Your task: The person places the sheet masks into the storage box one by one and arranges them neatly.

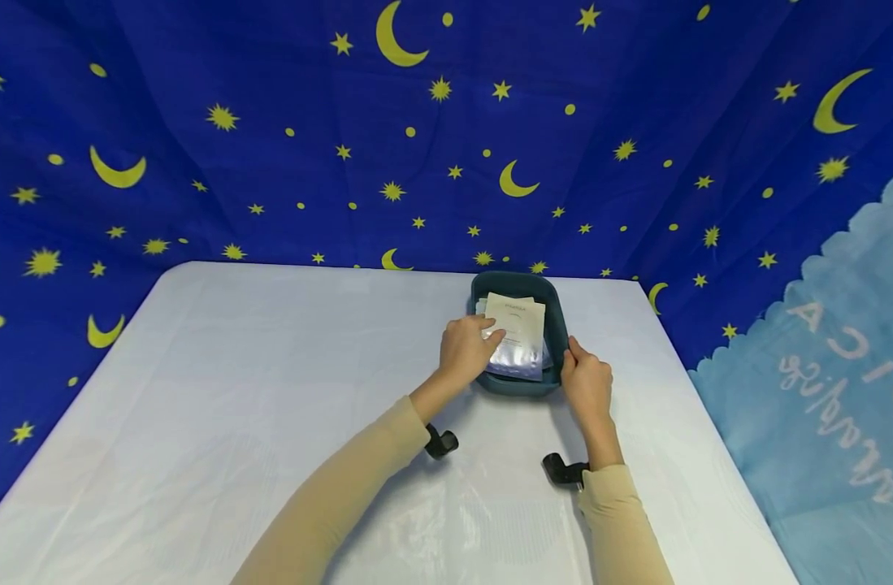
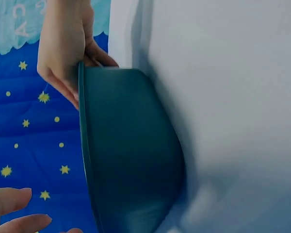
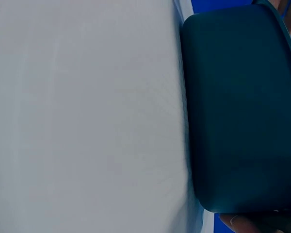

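A dark teal plastic bin (image 1: 521,387) stands near the far edge of the table and holds several flat sachets (image 1: 522,329), pale on top and shading to silvery violet below. Over the bin's left side is my left hand (image 1: 465,351), thumb and fingers apart beside the top sachet; contact with it cannot be made out. My right hand (image 1: 588,383) grips the bin's right rim. From the left wrist, the bin's outer wall (image 2: 128,141) shows, with the left fingers (image 2: 12,200) spread at the lower left. The right wrist view is largely bin wall (image 3: 242,111).
A white cloth covers the table (image 1: 270,366). Behind it hangs a blue curtain (image 1: 307,122) with yellow moons and stars, and a light blue lettered cloth (image 1: 841,390) hangs at the right. Black wrist cameras (image 1: 443,443) sit below both hands.
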